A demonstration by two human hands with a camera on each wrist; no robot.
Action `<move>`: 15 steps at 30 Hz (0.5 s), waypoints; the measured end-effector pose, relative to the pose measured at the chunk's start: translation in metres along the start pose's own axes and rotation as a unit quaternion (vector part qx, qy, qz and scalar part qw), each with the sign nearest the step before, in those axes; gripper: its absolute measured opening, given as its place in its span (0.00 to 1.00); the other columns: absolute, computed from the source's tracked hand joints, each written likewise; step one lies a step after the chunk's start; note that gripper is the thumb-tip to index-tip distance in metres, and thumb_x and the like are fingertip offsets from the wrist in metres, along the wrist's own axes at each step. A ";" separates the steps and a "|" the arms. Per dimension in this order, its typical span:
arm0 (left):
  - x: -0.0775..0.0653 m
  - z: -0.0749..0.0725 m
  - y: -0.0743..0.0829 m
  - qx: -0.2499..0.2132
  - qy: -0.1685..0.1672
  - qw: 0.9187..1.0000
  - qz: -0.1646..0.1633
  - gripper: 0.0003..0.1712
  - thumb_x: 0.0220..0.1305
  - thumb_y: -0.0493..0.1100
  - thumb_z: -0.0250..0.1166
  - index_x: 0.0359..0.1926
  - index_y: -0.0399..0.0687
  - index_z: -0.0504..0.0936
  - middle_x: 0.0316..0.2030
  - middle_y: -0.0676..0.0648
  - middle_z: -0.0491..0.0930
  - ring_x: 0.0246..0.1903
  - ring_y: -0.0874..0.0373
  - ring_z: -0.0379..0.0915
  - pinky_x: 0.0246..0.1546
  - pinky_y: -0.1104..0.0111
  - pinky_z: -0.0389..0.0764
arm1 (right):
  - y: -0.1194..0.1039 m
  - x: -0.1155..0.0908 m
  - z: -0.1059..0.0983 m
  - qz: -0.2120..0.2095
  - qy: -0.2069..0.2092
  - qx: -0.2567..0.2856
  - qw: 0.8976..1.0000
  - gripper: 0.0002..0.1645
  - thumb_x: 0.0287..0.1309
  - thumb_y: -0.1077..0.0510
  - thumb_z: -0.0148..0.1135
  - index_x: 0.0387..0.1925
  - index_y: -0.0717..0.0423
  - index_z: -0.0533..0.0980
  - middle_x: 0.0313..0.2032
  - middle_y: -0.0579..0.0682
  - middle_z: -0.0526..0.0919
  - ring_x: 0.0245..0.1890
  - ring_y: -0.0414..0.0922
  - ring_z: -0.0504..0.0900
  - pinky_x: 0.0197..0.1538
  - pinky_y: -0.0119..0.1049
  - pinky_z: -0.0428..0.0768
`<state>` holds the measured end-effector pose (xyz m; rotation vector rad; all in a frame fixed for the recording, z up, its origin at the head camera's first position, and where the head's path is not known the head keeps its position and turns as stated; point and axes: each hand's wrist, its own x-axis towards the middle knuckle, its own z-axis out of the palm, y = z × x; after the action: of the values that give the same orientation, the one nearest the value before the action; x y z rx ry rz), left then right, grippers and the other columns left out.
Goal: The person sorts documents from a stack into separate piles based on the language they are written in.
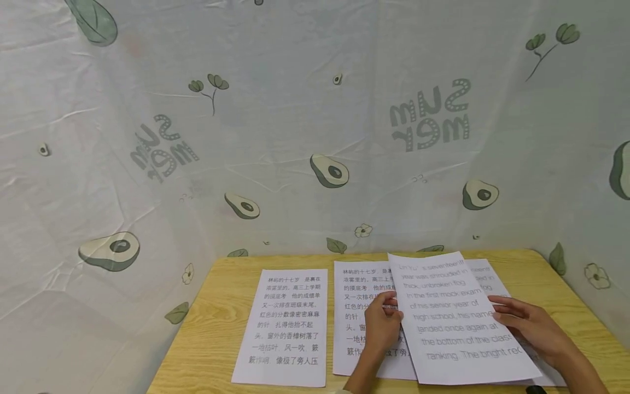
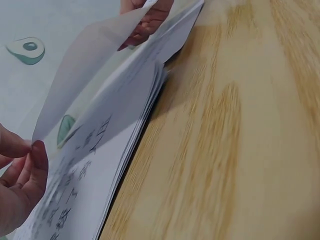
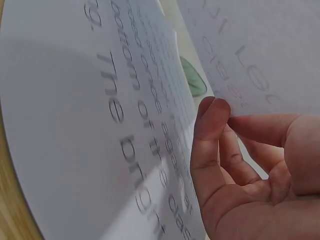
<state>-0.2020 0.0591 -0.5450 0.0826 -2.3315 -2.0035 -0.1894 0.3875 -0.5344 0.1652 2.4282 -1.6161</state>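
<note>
A white sheet of paper (image 1: 462,317) printed with English text is raised above the table, tilted. Its left edge is pinched between the thumb and fingers of my left hand (image 1: 381,328), seen closer in the left wrist view (image 2: 25,185). On the opposite edge, my right hand (image 1: 531,325) pinches the same sheet; the right wrist view shows thumb and fingertips meeting on the paper (image 3: 280,60). Under it lies another English page (image 1: 497,284), mostly covered. The raised sheet also overlaps a stack of Chinese-printed paper (image 1: 354,328) in the middle.
Another Chinese-printed page (image 1: 283,328) lies flat at the left of the wooden table (image 1: 202,328). Behind the table hangs a pale cloth (image 1: 275,137) with avocado and leaf prints. A small dark object (image 1: 535,389) shows at the bottom edge, too cut off to identify.
</note>
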 end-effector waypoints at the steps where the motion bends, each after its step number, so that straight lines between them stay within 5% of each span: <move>1: 0.000 0.003 0.000 -0.001 0.001 1.000 -0.001 0.26 0.58 0.23 0.70 0.56 0.48 0.88 0.41 0.56 0.82 0.34 0.71 0.77 0.34 0.78 0.81 | 0.001 -0.001 -0.002 0.003 -0.002 0.004 1.000 0.30 0.77 0.51 0.63 0.74 0.56 0.74 0.48 0.30 0.82 0.42 0.32 0.84 0.45 0.34 0.86; 4: -0.001 0.011 0.001 -0.005 0.000 1.000 -0.009 0.26 0.59 0.23 0.70 0.56 0.48 0.88 0.40 0.57 0.82 0.34 0.72 0.77 0.34 0.78 0.81 | 0.003 -0.002 -0.010 0.007 -0.003 0.005 1.000 0.22 0.79 0.50 0.61 0.70 0.38 0.78 0.47 0.28 0.81 0.42 0.32 0.84 0.44 0.35 0.86; 6: -0.002 0.016 0.002 -0.007 -0.001 1.000 -0.013 0.26 0.59 0.23 0.70 0.56 0.49 0.88 0.40 0.58 0.81 0.34 0.72 0.77 0.35 0.78 0.81 | 0.004 -0.003 -0.015 0.011 -0.003 -0.004 1.000 0.22 0.79 0.50 0.61 0.70 0.39 0.78 0.47 0.28 0.82 0.42 0.32 0.84 0.44 0.35 0.86; 11: -0.003 0.027 0.003 -0.005 -0.008 1.000 -0.009 0.27 0.59 0.23 0.70 0.57 0.48 0.88 0.39 0.59 0.81 0.34 0.72 0.77 0.37 0.78 0.81 | 0.008 0.000 -0.025 0.012 -0.002 -0.052 0.999 0.40 0.78 0.49 0.62 0.77 0.71 0.64 0.53 0.39 0.86 0.41 0.31 0.84 0.44 0.35 0.86; 15: -0.002 0.034 0.003 -0.002 -0.015 1.000 -0.013 0.27 0.59 0.24 0.70 0.57 0.50 0.88 0.39 0.61 0.80 0.34 0.72 0.77 0.37 0.78 0.81 | 0.012 0.001 -0.029 0.007 0.000 -0.047 0.999 0.40 0.78 0.50 0.62 0.77 0.71 0.64 0.51 0.35 0.85 0.41 0.32 0.85 0.44 0.36 0.87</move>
<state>-0.2033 0.0932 -0.5475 0.0846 -2.3566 -2.0341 -0.1914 0.4192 -0.5348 0.1662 2.4914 -1.4940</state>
